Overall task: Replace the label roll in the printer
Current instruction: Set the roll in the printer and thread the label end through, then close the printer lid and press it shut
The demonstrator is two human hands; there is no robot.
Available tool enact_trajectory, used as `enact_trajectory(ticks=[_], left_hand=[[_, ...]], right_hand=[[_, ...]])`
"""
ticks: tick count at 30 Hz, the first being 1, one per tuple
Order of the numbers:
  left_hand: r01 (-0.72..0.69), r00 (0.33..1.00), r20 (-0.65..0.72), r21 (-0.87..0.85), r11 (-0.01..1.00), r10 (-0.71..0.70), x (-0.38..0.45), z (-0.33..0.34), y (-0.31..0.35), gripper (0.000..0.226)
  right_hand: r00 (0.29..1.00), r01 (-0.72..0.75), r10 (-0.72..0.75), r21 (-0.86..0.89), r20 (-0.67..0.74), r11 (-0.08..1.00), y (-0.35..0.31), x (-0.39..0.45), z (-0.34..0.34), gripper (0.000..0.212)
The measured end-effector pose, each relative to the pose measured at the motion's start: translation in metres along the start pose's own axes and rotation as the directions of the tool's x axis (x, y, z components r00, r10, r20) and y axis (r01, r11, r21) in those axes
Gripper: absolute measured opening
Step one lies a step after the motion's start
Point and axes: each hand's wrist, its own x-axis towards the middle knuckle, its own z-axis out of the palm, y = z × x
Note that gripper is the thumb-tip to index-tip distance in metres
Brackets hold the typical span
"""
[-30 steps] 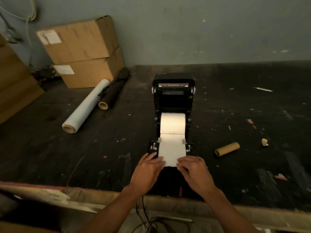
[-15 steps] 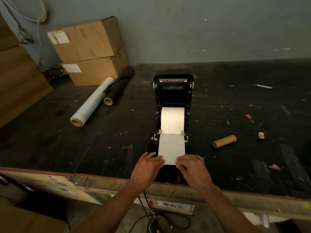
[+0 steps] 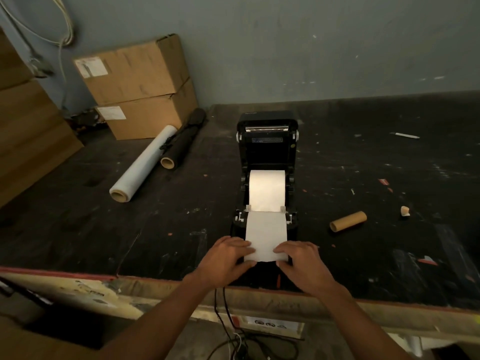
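A black label printer (image 3: 267, 149) stands on the dark table with its lid tipped up and back. A white label roll (image 3: 267, 189) sits in its bay. Its paper strip (image 3: 266, 233) runs forward under two small guides and out over the front. My left hand (image 3: 226, 258) pinches the strip's near left corner. My right hand (image 3: 301, 261) pinches the near right corner. An empty brown cardboard core (image 3: 348, 221) lies on the table to the right of the printer.
A clear film roll (image 3: 144, 163) and a black roll (image 3: 183, 141) lie at the left, in front of two stacked cardboard boxes (image 3: 137, 84). Paper scraps dot the table at the right. Black cables (image 3: 228, 331) hang below the table's front edge (image 3: 155, 279).
The paper strip has been drawn a little further out toward me, with both hands staying at its near corners. The view has shifted slightly.
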Motion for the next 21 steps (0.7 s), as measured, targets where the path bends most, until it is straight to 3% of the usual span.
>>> enact_trajectory(ticks=[3,6,10,13,21], left_hand=[[-0.063,0.996,-0.065,-0.013,0.998,0.062,0.019,-0.034,-0.009,0.039],[-0.01,0.978,-0.211,-0.008,1.0,0.008,0.048,-0.07,-0.024,0.039],[0.036,0.956,-0.288,-0.092,0.995,-0.061,0.097,-0.113,-0.045,0.047],[0.01,0.935,-0.35,-0.139,0.99,-0.059,0.137,-0.141,-0.055,0.055],[0.134,0.967,-0.159,-0.346,0.929,-0.199,0.217,-0.162,-0.076,0.071]], right_hand=[[0.998,0.017,-0.022,0.082,0.059,0.997,0.0,0.015,-0.021,0.034],[0.999,0.017,-0.012,0.102,-0.051,0.995,-0.005,0.043,-0.05,0.034],[0.981,-0.048,0.057,0.052,-0.183,0.997,-0.01,0.084,-0.093,0.035],[0.97,-0.126,0.134,0.053,-0.205,0.991,-0.008,0.109,-0.119,0.042],[0.94,-0.26,0.277,0.111,-0.197,0.959,0.005,0.167,-0.136,0.057]])
